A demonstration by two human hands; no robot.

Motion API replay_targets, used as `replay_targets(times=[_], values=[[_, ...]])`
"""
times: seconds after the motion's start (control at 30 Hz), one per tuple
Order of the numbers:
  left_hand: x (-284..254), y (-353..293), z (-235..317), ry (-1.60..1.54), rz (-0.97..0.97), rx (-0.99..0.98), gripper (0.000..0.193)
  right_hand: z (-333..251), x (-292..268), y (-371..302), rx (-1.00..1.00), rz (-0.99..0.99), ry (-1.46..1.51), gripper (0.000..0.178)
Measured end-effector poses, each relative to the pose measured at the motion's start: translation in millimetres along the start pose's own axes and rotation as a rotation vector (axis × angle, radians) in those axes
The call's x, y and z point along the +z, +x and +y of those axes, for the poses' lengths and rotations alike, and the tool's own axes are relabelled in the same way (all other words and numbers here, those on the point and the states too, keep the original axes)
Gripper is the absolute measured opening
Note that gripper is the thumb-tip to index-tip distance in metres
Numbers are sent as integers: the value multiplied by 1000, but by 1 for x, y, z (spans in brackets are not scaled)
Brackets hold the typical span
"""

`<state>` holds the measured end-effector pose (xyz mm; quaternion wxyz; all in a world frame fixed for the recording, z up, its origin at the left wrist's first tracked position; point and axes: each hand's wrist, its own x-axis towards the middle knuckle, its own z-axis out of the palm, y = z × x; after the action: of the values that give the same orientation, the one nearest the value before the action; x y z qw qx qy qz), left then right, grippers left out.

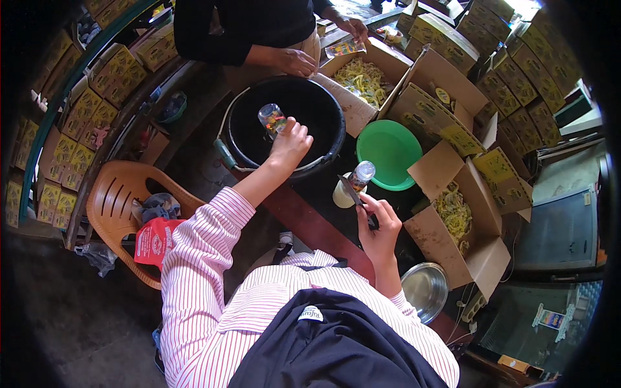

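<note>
My left hand (291,143): closed round jar (272,118), over tub (325,121), far left; slack grip might drop it. Right hand (381,225): gripping knife (350,189), blade near second jar (365,171); careless turn could knock it.

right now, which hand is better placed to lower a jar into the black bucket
Probably the left hand: it grips a clear jar at the mouth of the black bucket. The right hand holds a knife outside it, nearer the green basin.
</note>
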<state>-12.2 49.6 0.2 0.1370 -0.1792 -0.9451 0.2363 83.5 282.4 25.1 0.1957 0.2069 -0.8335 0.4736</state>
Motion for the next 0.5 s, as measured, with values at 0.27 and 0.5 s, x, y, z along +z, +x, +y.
replay_targets(times=[0.27, 0.5], values=[[-13, 10, -15, -22, -230, -28, 19, 0, -4, 0, -12, 54, -9, 30], [-14, 17, -41, -94, -446, -218, 47, -1, -6, -2, -17, 58, -12, 29]])
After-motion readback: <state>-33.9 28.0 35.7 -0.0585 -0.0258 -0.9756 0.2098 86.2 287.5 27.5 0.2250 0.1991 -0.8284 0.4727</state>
